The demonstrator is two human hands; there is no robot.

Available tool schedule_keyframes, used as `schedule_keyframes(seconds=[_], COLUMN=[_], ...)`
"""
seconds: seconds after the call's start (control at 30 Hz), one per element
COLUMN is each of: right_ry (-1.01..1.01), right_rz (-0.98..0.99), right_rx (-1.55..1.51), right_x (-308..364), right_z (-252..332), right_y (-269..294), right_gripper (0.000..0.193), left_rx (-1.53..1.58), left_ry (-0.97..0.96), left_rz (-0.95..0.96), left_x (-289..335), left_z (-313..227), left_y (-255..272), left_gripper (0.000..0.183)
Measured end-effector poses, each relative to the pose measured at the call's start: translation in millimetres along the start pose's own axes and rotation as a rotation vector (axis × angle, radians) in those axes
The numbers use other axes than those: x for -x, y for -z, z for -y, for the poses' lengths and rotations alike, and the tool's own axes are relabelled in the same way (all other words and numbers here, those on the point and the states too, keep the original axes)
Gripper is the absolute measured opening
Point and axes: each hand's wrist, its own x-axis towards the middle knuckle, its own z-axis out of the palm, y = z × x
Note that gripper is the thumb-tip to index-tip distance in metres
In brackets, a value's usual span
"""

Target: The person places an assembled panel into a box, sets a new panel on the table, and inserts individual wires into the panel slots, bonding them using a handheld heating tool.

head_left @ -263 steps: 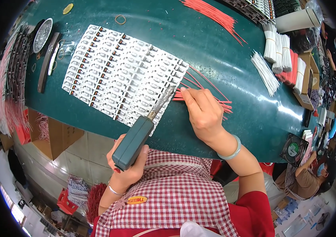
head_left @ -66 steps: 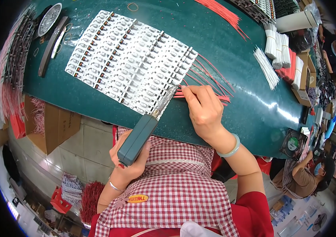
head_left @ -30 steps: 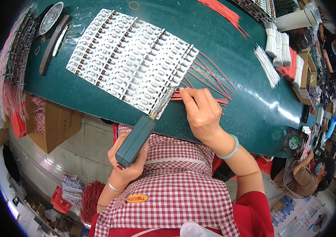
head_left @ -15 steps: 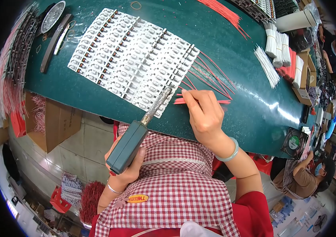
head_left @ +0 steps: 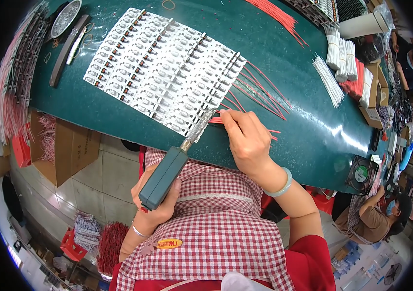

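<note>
In the head view, the dark green handle of a tool is clasped by the closed fingers of the left hand, and its metal rod is laid across the right edge of a panel of white parts on the green table. Red wires are pinched by the right hand, thumb and fingertips together beside the rod's tip; whether tip and wire are touching cannot be told.
</note>
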Motion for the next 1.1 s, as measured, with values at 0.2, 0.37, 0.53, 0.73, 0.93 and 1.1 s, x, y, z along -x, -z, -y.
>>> schedule_keyframes(seconds=[0.2,0.37,0.53,0.73,0.93,1.1], right_ry=[0.009,0.06,0.065,0.075,0.026,-0.002], right_rz=[0.014,0.026,0.02,-0.014,-0.064,-0.007], right_rx=[0.037,0.067,0.076,0.043,-0.015,0.002], right_x=[-1,-1,0,3,6,9], right_z=[0,-1,-1,-4,8,12], right_y=[-1,-1,-1,-3,2,-1], right_gripper=[0.033,0.03,0.031,0.032,0.03,0.032], left_rx=[-0.077,-0.047,-0.019,0.006,0.015,-0.011], left_ry=[-0.052,-0.023,-0.004,-0.011,-0.03,0.0], left_rz=[0.022,-0.001,-0.052,-0.061,-0.063,-0.019], left_x=[-9,-4,9,14,16,18], left_z=[-7,-3,5,6,9,9], left_y=[1,2,5,7,6,8], left_gripper=[0.025,0.023,0.026,0.028,0.027,0.026])
